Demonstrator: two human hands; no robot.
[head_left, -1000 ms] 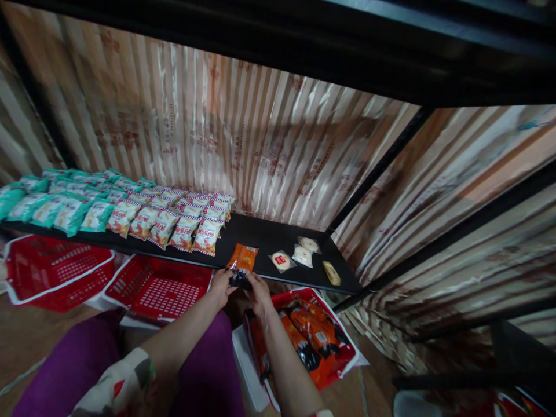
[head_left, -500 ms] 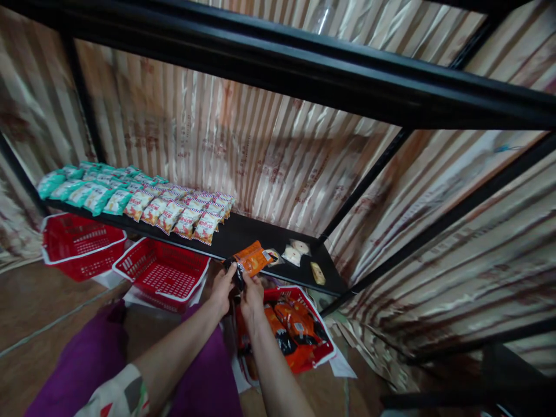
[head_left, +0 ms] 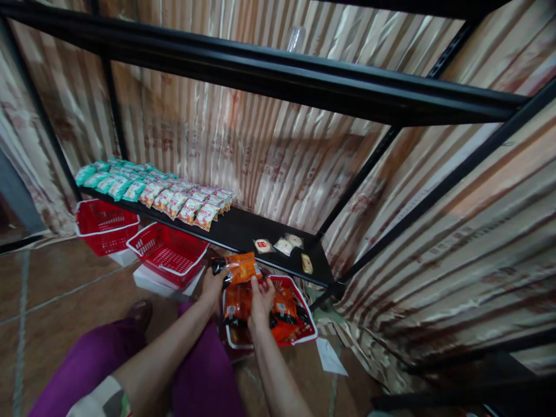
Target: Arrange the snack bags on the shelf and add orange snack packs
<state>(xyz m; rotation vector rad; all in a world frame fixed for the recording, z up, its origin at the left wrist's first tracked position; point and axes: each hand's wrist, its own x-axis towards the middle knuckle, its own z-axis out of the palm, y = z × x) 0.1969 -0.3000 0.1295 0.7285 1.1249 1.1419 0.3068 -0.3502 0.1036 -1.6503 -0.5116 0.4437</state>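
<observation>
An orange and black snack bag (head_left: 241, 268) is held up level in front of the bottom shelf's front edge. My left hand (head_left: 214, 285) is closed on its black left end. At the bag's lower right corner is my right hand (head_left: 262, 296), thumb in front and the other fingers bent at the edge, partly hidden. Directly below, a red basket (head_left: 313, 331) with a white rim holds several more orange and black snack bags (head_left: 284, 304). Both forearms reach over this basket's near side.
On the black bottom shelf (head_left: 237, 231) stand rows of teal bags (head_left: 117, 185) and white-orange bags (head_left: 189, 209). Several small wrapped items (head_left: 284, 246) lie to the right. Two other red baskets (head_left: 176, 255) sit lower left. Black posts and an upper shelf (head_left: 260, 75) frame the space.
The snack bag has turned more level, and my right hand has shifted from its black end to its right end. The view has moved, so the shelf goods appear further right at left.
</observation>
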